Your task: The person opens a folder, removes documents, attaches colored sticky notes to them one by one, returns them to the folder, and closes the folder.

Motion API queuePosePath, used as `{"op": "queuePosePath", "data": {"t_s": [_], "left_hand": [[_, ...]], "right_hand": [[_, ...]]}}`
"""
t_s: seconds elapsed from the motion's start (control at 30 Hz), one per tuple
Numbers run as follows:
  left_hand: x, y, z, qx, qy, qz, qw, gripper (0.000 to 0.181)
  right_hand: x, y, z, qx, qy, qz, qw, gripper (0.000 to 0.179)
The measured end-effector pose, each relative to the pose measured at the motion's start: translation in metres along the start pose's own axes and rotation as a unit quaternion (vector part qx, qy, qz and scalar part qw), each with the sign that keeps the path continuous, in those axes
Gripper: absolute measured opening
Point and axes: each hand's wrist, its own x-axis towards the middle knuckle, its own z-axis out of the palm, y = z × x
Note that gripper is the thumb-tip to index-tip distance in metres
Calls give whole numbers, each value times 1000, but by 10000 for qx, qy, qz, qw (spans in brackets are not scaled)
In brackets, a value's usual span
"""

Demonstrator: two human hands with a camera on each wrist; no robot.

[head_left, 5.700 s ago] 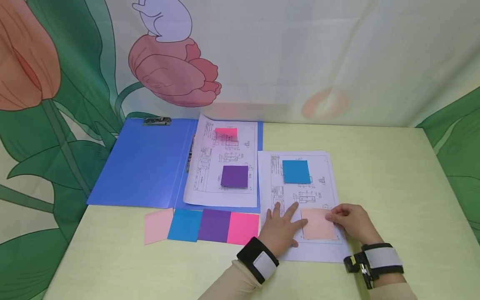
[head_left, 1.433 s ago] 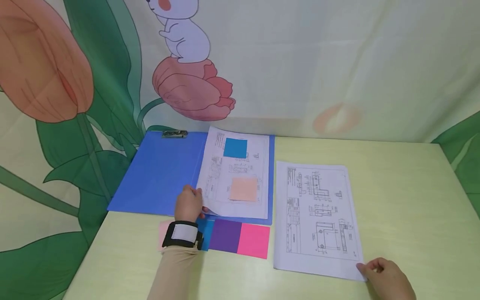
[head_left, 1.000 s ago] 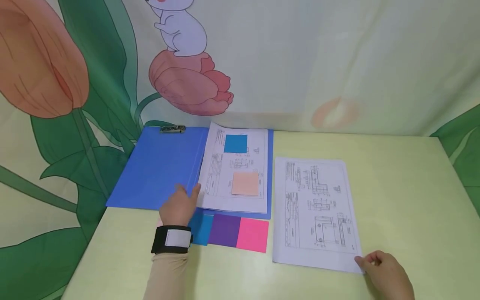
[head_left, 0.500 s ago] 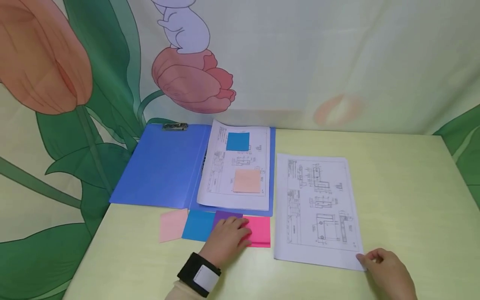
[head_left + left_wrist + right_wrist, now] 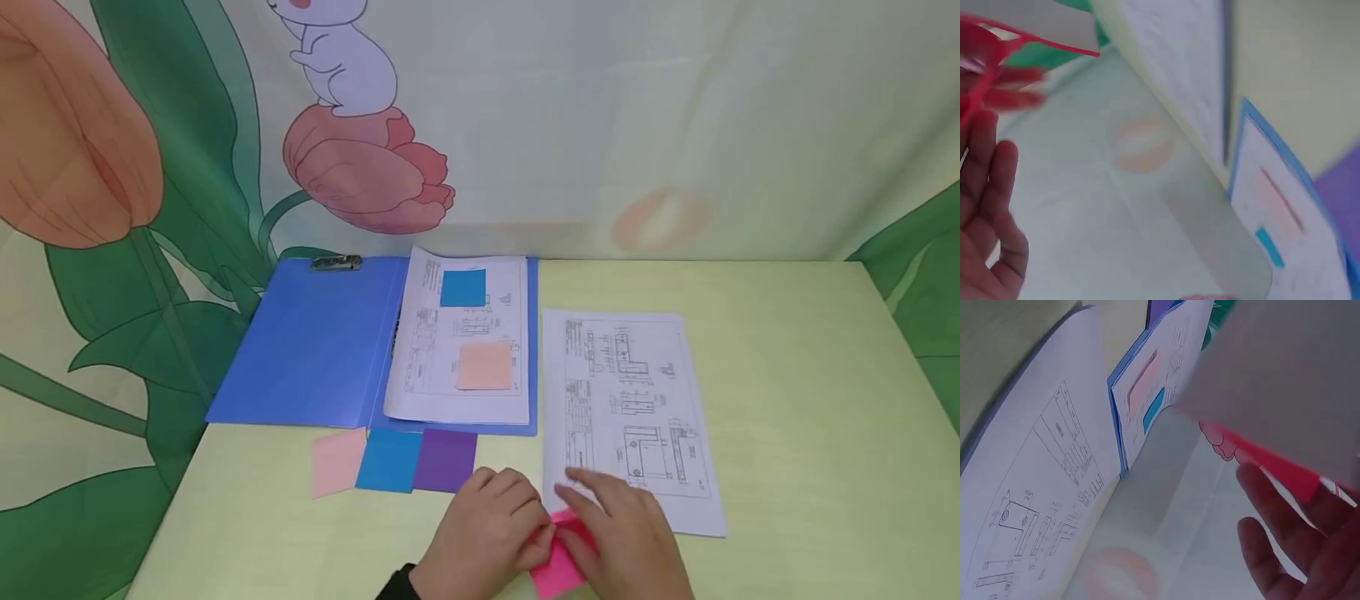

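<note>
A pink sticky note pad [image 5: 557,575] is held between both hands near the front of the table. My left hand [image 5: 487,529] pinches its upper left part with thumb and curled fingers. From the other side, my right hand [image 5: 633,537] grips it with the thumb on its face and the fingers raised above. In the right wrist view a grey sheet, seemingly the pad's shaded side, hides much of the pink. Partly under the right hand lies a stack of printed drawing sheets [image 5: 630,350] with no note visible on its top page.
An open blue folder [image 5: 300,350] at the back left holds drawing sheets [image 5: 420,392] bearing a blue note [image 5: 463,288] and a peach note [image 5: 484,366]. Light pink [image 5: 337,462], blue [image 5: 388,460] and purple pads [image 5: 447,460] lie in front. A printed curtain [image 5: 525,125] hangs behind.
The sheet with blue and peach notes went from the right stack into the folder. My left hand then took the pink pad from the row rightward, and my right hand left the sheet corner to meet it.
</note>
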Motion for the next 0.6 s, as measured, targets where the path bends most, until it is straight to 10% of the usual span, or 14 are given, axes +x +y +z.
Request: {"op": "queuePosePath", "data": {"t_s": [0.07, 0.13, 0.27, 0.43, 0.5, 0.6], "left_hand": [[-1, 9, -3, -787, -113, -775, 9938, 18], [-2, 13, -3, -1711, -353, -1796, 9681, 39], [-5, 13, 6, -3633, -899, -3292, 8669, 49], [-2, 19, 19, -5633, -607, -3696, 7365, 28], [-1, 22, 22, -5949, -371, -3772, 7088, 28], [-1, 26, 21, -6120, -221, -3909, 6871, 27]], "right_hand": [[-1, -4, 3, 222, 302, -118, 9992, 32], [-5, -2, 4, 719, 651, -35, 9953, 29], [-9, 2, 4, 1995, 1252, 148, 9718, 37], [-12, -3, 2, 2568, 1437, 522, 9543, 34], [-13, -6, 2, 2567, 1444, 696, 9531, 34], [-15, -10, 2, 2677, 1594, 824, 9467, 33]]}}
